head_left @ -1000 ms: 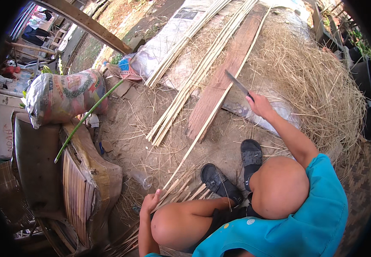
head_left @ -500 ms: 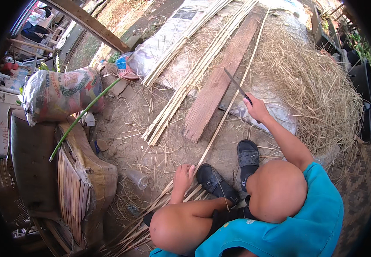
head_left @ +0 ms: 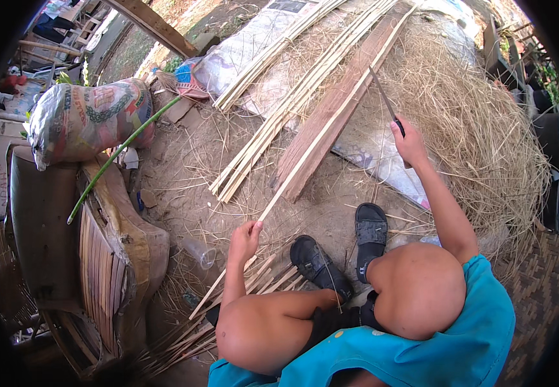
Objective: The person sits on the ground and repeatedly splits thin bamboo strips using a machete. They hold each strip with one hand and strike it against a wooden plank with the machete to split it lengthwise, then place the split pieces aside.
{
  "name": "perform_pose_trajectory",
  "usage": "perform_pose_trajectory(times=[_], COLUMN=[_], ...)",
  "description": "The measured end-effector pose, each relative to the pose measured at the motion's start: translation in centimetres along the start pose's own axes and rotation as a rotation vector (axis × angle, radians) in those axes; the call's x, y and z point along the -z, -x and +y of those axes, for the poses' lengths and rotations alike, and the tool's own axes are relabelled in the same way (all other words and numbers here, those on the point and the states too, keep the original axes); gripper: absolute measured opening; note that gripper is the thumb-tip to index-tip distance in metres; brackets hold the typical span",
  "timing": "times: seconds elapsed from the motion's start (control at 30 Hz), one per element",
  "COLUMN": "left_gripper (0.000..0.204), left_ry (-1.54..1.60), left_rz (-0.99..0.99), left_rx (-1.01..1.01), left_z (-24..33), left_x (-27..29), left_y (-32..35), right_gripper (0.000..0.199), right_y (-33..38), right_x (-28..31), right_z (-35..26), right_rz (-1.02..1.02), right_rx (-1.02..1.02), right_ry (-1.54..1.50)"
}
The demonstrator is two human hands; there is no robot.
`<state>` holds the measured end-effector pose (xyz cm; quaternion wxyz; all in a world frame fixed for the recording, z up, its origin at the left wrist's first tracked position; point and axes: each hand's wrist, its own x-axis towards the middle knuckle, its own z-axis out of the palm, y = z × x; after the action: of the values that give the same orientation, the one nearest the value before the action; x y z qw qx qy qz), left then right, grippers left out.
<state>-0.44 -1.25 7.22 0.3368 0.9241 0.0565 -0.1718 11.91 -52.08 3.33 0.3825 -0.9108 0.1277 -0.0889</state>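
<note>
In my left hand point(head_left: 245, 242), closed near my left knee, is the near end of a long pale bamboo strip point(head_left: 323, 134). The strip runs away from me along a reddish-brown wooden plank point(head_left: 304, 174). My right hand point(head_left: 410, 142) grips the black handle of a knife point(head_left: 383, 95), right of the plank. Its blade points up and away, and its tip is close to the strip. Beneath my left forearm, more split strips point(head_left: 263, 277) lie on the ground beside my left sandal point(head_left: 321, 264).
Two bundles of pale strips point(head_left: 273, 145) lie left of the plank. A heap of dry shavings point(head_left: 486, 129) covers the right side. At left are a stuffed sack point(head_left: 92, 119), a green bamboo stick point(head_left: 121, 151), a worn wooden seat point(head_left: 102, 258) and a clear plastic cup point(head_left: 199, 251).
My left hand has risen up and left with the strip, which now lies across the plank instead of right of it. The knife has moved right, its blade turned more upright.
</note>
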Motion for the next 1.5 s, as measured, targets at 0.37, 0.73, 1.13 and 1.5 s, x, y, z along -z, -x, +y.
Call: perform_pose_trajectory(times=[0.37, 0.73, 1.13, 1.5], left_gripper=[0.041, 0.057, 0.054, 0.042], left_ry=[-0.573, -0.193, -0.422, -0.360], left_rz=[-0.014, -0.130, -0.004, 0.015], left_rx=[-0.102, -0.004, 0.108, 0.080], left_z=[-5.3, -6.9, -15.3, -13.3], left_x=[-2.5, -0.6, 2.2, 1.0], left_y=[1.7, 0.9, 10.7, 7.8], right_gripper=[0.037, 0.041, 0.040, 0.039], right_y=[-1.3, 7.2, -4.3, -0.9], right_x=[-4.1, -6.3, -2.6, -2.5], right_z=[2.3, -4.6, -0.4, -0.7], right_rz=[-0.144, -0.446, -0.285, -0.266], right_rx=[0.209, 0.370, 0.340, 0.180], right_ry=[0.292, 0.322, 0.473, 0.244])
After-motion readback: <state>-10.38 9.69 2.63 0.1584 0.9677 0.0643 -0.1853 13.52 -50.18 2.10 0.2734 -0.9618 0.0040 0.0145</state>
